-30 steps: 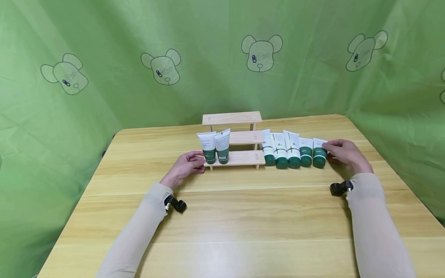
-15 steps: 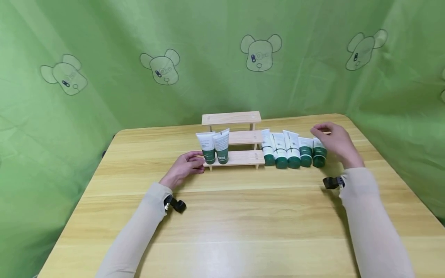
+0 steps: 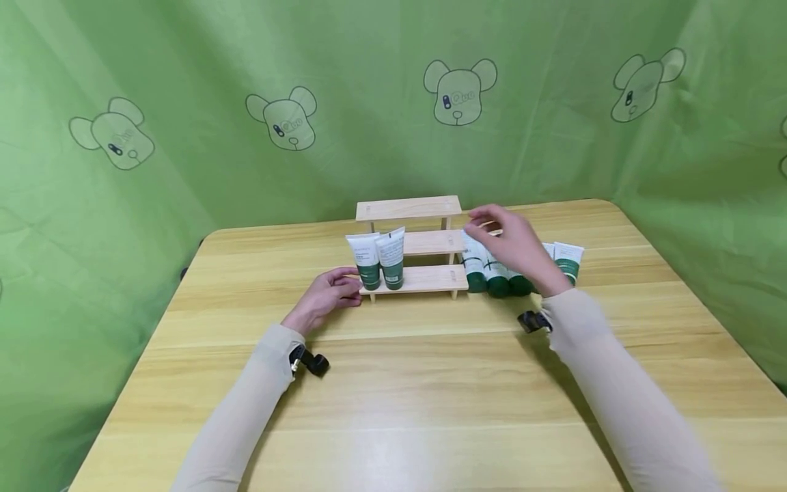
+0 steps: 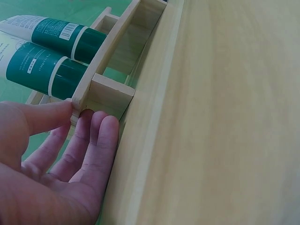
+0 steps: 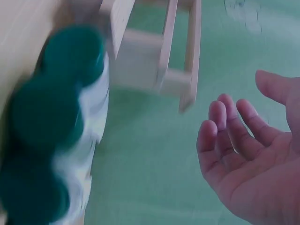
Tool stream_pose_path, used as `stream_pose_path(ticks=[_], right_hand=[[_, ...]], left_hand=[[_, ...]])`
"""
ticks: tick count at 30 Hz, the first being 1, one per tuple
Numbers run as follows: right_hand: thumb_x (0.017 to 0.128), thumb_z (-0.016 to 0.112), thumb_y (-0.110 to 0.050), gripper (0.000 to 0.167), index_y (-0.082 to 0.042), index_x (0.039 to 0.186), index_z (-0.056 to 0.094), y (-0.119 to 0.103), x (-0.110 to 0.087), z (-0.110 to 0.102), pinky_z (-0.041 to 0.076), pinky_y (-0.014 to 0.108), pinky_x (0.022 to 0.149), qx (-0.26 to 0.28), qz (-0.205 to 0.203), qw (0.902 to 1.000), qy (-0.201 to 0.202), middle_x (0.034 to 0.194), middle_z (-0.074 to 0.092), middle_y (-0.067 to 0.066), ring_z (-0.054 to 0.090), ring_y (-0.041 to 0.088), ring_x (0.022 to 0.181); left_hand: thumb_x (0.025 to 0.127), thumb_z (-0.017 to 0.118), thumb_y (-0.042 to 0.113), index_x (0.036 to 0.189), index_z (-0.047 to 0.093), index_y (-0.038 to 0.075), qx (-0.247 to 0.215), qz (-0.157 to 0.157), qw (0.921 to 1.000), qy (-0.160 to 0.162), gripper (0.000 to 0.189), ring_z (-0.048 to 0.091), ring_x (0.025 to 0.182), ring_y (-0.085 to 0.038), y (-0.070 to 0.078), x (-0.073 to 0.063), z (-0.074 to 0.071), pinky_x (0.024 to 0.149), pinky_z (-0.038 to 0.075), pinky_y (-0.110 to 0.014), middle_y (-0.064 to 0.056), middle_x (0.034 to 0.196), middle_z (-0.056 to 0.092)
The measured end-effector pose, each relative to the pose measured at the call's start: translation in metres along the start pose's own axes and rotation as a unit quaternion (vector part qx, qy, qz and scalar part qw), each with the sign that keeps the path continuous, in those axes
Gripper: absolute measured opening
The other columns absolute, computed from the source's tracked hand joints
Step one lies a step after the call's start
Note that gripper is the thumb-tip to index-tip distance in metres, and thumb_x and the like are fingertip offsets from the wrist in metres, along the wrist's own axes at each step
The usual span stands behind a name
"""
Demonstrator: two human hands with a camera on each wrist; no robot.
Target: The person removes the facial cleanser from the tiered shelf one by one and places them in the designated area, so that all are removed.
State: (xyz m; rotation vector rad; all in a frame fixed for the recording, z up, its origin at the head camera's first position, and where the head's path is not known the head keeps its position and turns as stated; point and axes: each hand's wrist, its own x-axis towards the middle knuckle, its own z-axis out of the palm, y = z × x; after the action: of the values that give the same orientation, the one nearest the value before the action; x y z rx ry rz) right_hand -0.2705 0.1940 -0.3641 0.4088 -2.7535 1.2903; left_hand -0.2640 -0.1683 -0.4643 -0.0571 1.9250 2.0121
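Observation:
A three-tier wooden display stand [image 3: 433,277] stands at the back of the table. My left hand [image 3: 328,294] pinches the left end of its lowest step, the thumb [image 4: 51,115] on one side and the fingers curled on the other. On that step, side by side and caps down, are two green-and-white squeeze tubes, the left tube [image 3: 367,261] and the right tube [image 3: 392,258]. My right hand [image 3: 513,239] is above the row of similar tubes [image 3: 474,265] right of the stand. It holds nothing, and its fingers [image 5: 218,117] curve loosely. Its forearm and hand partly hide the row.
The stand's middle step [image 3: 430,242] and top step [image 3: 408,207] rise behind the lowest one. A squeeze tube [image 3: 568,260] shows at the row's right end. Behind the wooden table [image 3: 393,396] hangs a green curtain [image 3: 369,157] with bear drawings.
My right hand has left the rightmost tube, lifted, and moved left over the row toward the stand. That tube now leans slightly differently. The left hand has stayed put.

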Motion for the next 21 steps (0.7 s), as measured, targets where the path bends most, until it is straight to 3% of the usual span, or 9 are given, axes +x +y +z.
stream_pose_path(ticks=[9, 16, 21], right_hand=[[0.098, 0.070, -0.034, 0.045, -0.010, 0.135, 0.062, -0.030, 0.011, 0.048, 0.057, 0.042, 0.093, 0.050, -0.032, 0.9970, -0.050, 0.123, 0.070, 0.008, 0.065, 0.025, 0.111], [0.095, 0.075, -0.032, 0.051, -0.010, 0.138, 0.059, -0.037, 0.010, 0.077, 0.058, 0.041, 0.097, 0.104, -0.020, 0.9898, -0.095, 0.128, 0.067, 0.008, 0.065, 0.025, 0.114], [0.096, 0.074, -0.030, 0.047, -0.010, 0.137, 0.060, -0.043, 0.010, 0.091, 0.057, 0.042, 0.099, 0.107, -0.017, 0.9898, -0.093, 0.127, 0.067, 0.009, 0.066, 0.027, 0.114]], left_hand=[[0.099, 0.062, -0.001, 0.141, 0.054, 0.000, 0.004, -0.001, 1.0000, 0.002, 0.043, 0.070, 0.083, -0.019, 0.000, 0.000, 0.000, 0.083, 0.064, -0.030, -0.005, 0.103, 0.071], [0.099, 0.062, 0.000, 0.141, 0.054, 0.000, 0.006, 0.001, 1.0000, 0.001, 0.043, 0.070, 0.084, -0.020, 0.001, -0.001, 0.000, 0.084, 0.064, -0.031, -0.006, 0.104, 0.071], [0.099, 0.062, 0.000, 0.141, 0.053, 0.000, 0.004, 0.001, 1.0000, 0.002, 0.043, 0.070, 0.084, -0.020, 0.000, 0.000, 0.000, 0.085, 0.064, -0.031, -0.005, 0.104, 0.071]])
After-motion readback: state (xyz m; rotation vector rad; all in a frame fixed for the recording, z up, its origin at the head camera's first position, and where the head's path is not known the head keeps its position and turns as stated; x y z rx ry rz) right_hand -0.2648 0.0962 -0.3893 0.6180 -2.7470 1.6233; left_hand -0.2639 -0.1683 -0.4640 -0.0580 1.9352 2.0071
